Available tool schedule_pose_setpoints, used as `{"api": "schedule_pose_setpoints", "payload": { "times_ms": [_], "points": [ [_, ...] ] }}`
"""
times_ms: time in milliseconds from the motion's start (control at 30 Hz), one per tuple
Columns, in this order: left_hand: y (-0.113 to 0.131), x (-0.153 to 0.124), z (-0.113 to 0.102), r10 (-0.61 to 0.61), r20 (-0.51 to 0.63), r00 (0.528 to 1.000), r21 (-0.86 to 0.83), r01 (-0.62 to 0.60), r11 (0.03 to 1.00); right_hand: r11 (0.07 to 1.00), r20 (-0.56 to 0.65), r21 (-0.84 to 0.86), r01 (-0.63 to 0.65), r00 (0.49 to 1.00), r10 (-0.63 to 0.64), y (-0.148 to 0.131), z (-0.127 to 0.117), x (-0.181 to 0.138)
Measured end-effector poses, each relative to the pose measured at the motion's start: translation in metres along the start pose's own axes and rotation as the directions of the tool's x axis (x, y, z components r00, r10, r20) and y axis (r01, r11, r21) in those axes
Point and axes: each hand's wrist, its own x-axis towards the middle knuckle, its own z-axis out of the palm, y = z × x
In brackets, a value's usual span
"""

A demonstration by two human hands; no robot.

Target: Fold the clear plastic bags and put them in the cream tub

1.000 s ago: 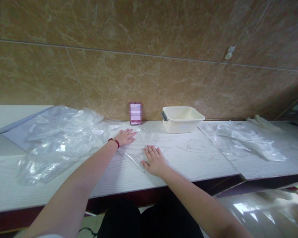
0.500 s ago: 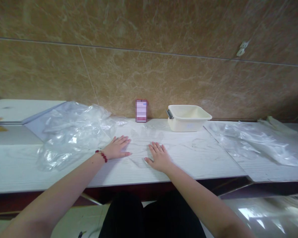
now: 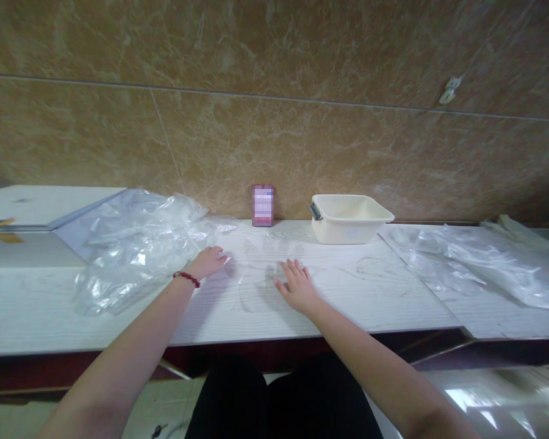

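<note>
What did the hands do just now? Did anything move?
The left hand slid left toward the crumpled plastic pile and its fingers curled; whether they grip the clear sheet is unclear. The right hand stayed flat on that sheet. The basin and small box did not move.

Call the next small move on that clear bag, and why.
Probably draw the left hand outward along the clear bag to smooth it. The right hand lies flat, pinning the bag's right side to the table. The left hand's fingers curl at its left edge, and creases show between the hands.
</note>
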Motion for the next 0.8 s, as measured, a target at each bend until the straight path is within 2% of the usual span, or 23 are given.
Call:
{"api": "schedule_pose_setpoints", "payload": {
  "times_ms": [67,133,333,467,533,633,800],
  "points": [
    [-0.001,0.009,-0.005,-0.042,0.081,0.996,-0.034,0.045,0.998,0.999,-0.047,0.039,-0.024,0.999,0.026,-0.001,-0.007,0.01],
    [-0.003,0.014,-0.007,-0.043,0.111,0.993,-0.051,0.049,0.998,0.998,-0.069,0.064,0.012,0.998,-0.007,-0.003,-0.016,0.024],
    [-0.006,0.01,-0.001,-0.055,0.037,0.998,-0.087,0.058,0.994,0.99,0.04,0.108,0.09,0.995,-0.095,-0.021,-0.038,0.074],
    [-0.006,0.006,0.004,0.036,0.044,0.998,-0.143,-0.029,0.989,0.986,0.141,0.155,0.068,0.986,-0.09,-0.041,-0.027,0.091],
    [-0.005,0.005,0.006,0.079,0.022,0.997,-0.144,-0.075,0.987,0.977,0.169,0.187,0.102,0.976,-0.135,-0.048,-0.015,0.093],
    [-0.002,0.005,0.008,0.04,-0.03,0.999,-0.166,-0.045,0.985,0.961,0.172,0.215,0.176,0.961,-0.214,-0.05,-0.001,0.089],
    [0.009,-0.001,0.005,0.007,-0.053,0.999,-0.358,-0.026,0.933,0.931,0.161,0.215,0.293,0.93,-0.33,-0.047,0.009,0.081]
  ]
}}
